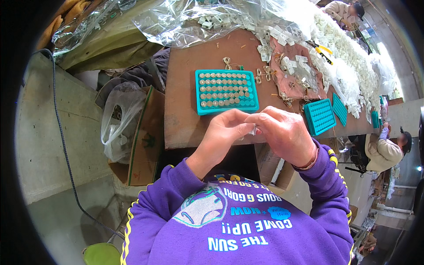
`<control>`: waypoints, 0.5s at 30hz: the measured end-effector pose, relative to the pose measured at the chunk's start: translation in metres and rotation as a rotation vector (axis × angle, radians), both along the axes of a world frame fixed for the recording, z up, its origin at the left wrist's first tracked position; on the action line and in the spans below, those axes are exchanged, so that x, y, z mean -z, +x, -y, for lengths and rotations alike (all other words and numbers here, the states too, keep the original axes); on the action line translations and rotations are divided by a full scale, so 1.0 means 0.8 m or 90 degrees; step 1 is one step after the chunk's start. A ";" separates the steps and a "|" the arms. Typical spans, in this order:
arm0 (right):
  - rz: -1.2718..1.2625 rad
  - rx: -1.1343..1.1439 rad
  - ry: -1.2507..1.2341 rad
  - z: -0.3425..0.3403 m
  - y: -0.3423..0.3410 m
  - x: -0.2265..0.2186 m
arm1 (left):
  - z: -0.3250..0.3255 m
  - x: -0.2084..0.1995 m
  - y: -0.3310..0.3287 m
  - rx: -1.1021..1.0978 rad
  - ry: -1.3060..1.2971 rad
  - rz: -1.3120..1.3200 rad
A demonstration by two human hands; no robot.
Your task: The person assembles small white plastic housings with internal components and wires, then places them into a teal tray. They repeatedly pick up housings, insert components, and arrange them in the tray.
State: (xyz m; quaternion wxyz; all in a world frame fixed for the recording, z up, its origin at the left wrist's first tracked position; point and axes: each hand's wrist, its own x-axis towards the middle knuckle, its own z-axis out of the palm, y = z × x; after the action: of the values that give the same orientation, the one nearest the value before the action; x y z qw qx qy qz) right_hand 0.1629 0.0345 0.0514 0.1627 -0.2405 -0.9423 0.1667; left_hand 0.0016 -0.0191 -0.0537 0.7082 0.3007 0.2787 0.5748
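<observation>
The left hand [225, 132] and the right hand [282, 132] meet just below the middle of the frame, fingertips together, pinching a small pale piece [253, 130] between them; only a sliver of it shows, so its shape cannot be told; both hands are closed on it, neither one free.

The piece sits in the air over the near edge of the brown worktop [185, 110], just below the teal tray [226, 91] at upper centre; that tray holds rows of small round metal parts, most pockets filled, the bottom right few apparently bare.

To do this handling well, I judge the grip should stay at the fingertips, light but firm, with the piece kept above the worktop rather than past its edge, since a drop there would fall toward the cardboard box [143, 141] or the floor; wrists held near the chest steady fine work; turning the piece toward the eyes would help, as the fingers hide most of it.

Right of the hands lie two empty teal trays [320, 115], tilted; small bows of gold cord [265, 73] lie just right of the filled tray; heaps of white small parts [349, 57] and clear plastic bags [185, 20] fill the upper frame; another person [386, 150] sits at right.
</observation>
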 end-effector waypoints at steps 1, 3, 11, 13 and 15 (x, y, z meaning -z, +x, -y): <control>-0.032 0.013 -0.018 0.001 0.001 0.002 | 0.000 0.000 0.001 -0.011 -0.011 -0.001; -0.120 0.049 -0.024 0.005 -0.001 0.011 | 0.001 0.000 0.002 -0.029 -0.011 0.015; -0.175 0.126 -0.061 0.009 0.005 0.031 | -0.001 -0.003 0.000 -0.015 -0.006 0.073; -0.180 0.138 -0.088 0.011 0.002 0.035 | -0.001 -0.003 -0.001 -0.019 -0.007 0.068; -0.178 0.141 -0.055 0.014 0.000 0.040 | 0.000 -0.001 -0.001 -0.031 -0.023 0.083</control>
State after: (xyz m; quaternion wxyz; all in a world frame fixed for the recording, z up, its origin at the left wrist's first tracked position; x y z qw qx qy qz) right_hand 0.1625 0.0233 0.0195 0.2992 -0.3238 -0.8702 0.2199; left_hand 0.0010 -0.0190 -0.0527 0.7158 0.2431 0.2495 0.6053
